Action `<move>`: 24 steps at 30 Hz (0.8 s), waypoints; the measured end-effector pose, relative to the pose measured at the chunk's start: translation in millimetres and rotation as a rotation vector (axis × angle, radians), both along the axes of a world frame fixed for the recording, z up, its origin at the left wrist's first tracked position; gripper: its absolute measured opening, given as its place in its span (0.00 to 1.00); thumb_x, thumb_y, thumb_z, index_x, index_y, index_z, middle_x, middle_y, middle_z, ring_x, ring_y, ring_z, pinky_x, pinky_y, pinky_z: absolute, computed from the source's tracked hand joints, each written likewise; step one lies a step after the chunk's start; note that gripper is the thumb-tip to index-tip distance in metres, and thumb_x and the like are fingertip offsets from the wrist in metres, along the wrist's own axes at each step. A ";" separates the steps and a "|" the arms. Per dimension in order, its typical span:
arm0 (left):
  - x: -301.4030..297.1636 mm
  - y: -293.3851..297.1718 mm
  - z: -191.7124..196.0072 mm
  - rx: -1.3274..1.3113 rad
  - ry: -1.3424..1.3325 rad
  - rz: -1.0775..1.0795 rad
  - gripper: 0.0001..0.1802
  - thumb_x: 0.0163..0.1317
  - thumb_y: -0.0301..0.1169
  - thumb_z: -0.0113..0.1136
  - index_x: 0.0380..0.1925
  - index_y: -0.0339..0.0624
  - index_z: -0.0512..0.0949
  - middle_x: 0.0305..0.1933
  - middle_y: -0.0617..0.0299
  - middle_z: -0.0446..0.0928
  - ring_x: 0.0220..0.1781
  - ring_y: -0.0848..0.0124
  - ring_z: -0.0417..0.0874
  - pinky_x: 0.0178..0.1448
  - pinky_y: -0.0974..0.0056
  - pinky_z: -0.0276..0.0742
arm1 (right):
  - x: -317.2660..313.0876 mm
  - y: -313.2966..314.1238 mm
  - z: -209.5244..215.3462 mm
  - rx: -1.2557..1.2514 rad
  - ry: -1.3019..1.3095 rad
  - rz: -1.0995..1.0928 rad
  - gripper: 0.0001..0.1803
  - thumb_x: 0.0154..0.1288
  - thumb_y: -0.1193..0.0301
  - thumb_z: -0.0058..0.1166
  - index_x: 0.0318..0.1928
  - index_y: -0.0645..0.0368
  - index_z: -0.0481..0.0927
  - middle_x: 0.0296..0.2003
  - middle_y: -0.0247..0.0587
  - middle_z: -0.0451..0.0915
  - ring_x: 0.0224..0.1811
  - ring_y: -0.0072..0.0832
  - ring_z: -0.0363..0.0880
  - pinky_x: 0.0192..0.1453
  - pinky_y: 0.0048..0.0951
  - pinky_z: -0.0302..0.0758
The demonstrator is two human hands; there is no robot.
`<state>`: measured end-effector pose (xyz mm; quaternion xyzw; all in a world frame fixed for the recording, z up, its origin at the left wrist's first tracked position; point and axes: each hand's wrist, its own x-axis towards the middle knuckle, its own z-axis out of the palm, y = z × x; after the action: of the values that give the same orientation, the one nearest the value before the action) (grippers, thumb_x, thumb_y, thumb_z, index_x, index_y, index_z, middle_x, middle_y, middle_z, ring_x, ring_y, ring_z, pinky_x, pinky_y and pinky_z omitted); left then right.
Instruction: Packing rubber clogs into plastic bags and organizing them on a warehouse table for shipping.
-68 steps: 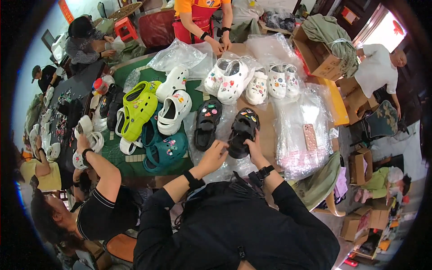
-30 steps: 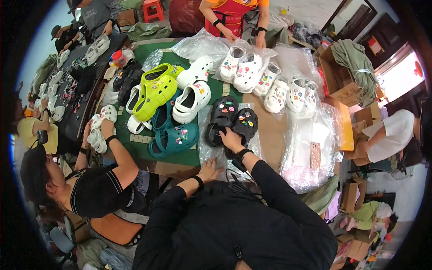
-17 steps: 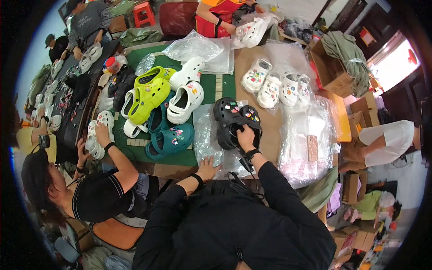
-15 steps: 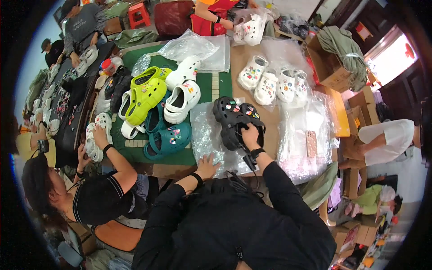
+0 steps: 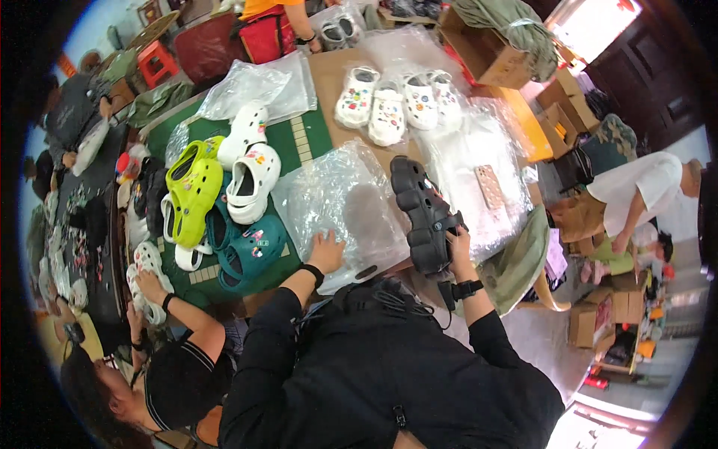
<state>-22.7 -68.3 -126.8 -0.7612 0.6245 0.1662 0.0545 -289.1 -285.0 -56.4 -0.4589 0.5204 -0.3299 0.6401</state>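
My right hand (image 5: pixel 459 251) grips a pair of black clogs (image 5: pixel 422 213) by the heel end. They are tipped on their side above the table's front right, with the thick lumpy sole edge showing and small charms on top. My left hand (image 5: pixel 327 252) lies open, fingers spread, on a clear plastic bag (image 5: pixel 348 194) that is spread flat. Left of the bag sit a teal clog (image 5: pixel 258 251) with charms, white clogs (image 5: pixel 254 179) and lime-green clogs (image 5: pixel 196 191).
Decorated white clogs (image 5: pixel 387 112) stand at the back right. A stack of clear bags (image 5: pixel 456 168) bears a pinkish phone (image 5: pixel 489 187). At my left a co-worker's hand (image 5: pixel 153 286) touches white clogs. An open carton (image 5: pixel 490 52) stands at the far right.
My right hand has lifted the black clogs off the plastic bag, moved them right and tipped them on their side. My left hand stays on the bag. The view has turned right.
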 end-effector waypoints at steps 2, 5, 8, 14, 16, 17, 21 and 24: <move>16.5 -16.3 2.3 -0.048 0.053 0.060 0.18 0.53 0.41 0.53 0.43 0.47 0.75 0.58 0.47 0.64 0.56 0.39 0.64 0.58 0.40 0.55 | -5.3 12.8 19.9 -0.016 0.023 -0.029 0.05 0.49 0.80 0.54 0.30 0.67 0.77 0.26 0.36 0.78 0.26 0.23 0.74 0.32 0.26 0.71; 26.8 -39.7 49.5 -0.222 0.111 0.196 0.11 0.55 0.31 0.47 0.36 0.45 0.77 0.50 0.51 0.70 0.52 0.47 0.70 0.53 0.47 0.63 | -19.6 31.1 61.7 -0.157 0.337 0.121 0.07 0.48 0.80 0.53 0.30 0.65 0.79 0.25 0.33 0.78 0.26 0.21 0.73 0.30 0.25 0.70; 46.8 -58.8 52.3 -0.512 0.288 0.390 0.11 0.57 0.29 0.44 0.36 0.43 0.75 0.45 0.48 0.73 0.49 0.48 0.72 0.50 0.51 0.66 | -54.2 26.1 25.7 -0.086 0.261 0.240 0.11 0.48 0.79 0.55 0.36 0.65 0.80 0.30 0.33 0.79 0.32 0.20 0.75 0.37 0.24 0.71; 65.2 -80.9 66.4 -0.682 0.533 0.741 0.08 0.59 0.27 0.44 0.34 0.39 0.72 0.39 0.45 0.74 0.43 0.49 0.75 0.44 0.52 0.68 | -9.4 55.2 86.2 -0.211 0.186 0.495 0.16 0.53 0.78 0.54 0.46 0.60 0.78 0.42 0.35 0.79 0.43 0.22 0.74 0.52 0.23 0.67; 69.3 -84.9 70.5 -0.787 0.516 0.711 0.07 0.59 0.27 0.44 0.34 0.38 0.72 0.39 0.45 0.74 0.42 0.50 0.75 0.43 0.52 0.68 | 4.9 53.6 96.4 -0.327 0.246 0.748 0.16 0.54 0.78 0.54 0.46 0.60 0.78 0.41 0.35 0.79 0.43 0.21 0.74 0.52 0.23 0.68; 72.5 -85.6 72.7 -0.776 0.510 0.653 0.08 0.59 0.27 0.45 0.35 0.37 0.72 0.38 0.45 0.74 0.41 0.50 0.75 0.42 0.53 0.68 | 8.2 52.5 95.2 -0.320 0.245 0.768 0.25 0.43 0.73 0.55 0.48 0.61 0.76 0.39 0.40 0.80 0.41 0.26 0.75 0.49 0.28 0.69; 89.6 -91.7 80.5 -0.804 0.388 0.618 0.09 0.60 0.29 0.47 0.35 0.35 0.71 0.36 0.45 0.74 0.40 0.49 0.74 0.42 0.54 0.68 | 18.9 50.3 108.1 -0.266 0.189 0.817 0.26 0.43 0.73 0.55 0.48 0.62 0.76 0.39 0.40 0.80 0.42 0.25 0.75 0.48 0.27 0.69; 113.8 -89.2 72.9 -0.890 0.230 0.762 0.09 0.60 0.29 0.46 0.35 0.34 0.72 0.32 0.49 0.74 0.36 0.55 0.75 0.40 0.58 0.69 | 24.4 47.1 99.7 -0.332 0.133 0.842 0.27 0.41 0.74 0.56 0.48 0.63 0.76 0.40 0.39 0.79 0.42 0.23 0.75 0.48 0.26 0.69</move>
<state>91.1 -157.6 -53.9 -0.8584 0.3189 -0.0224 -0.4013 -264.8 -237.9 43.3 -0.7471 0.2684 -0.0896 0.6014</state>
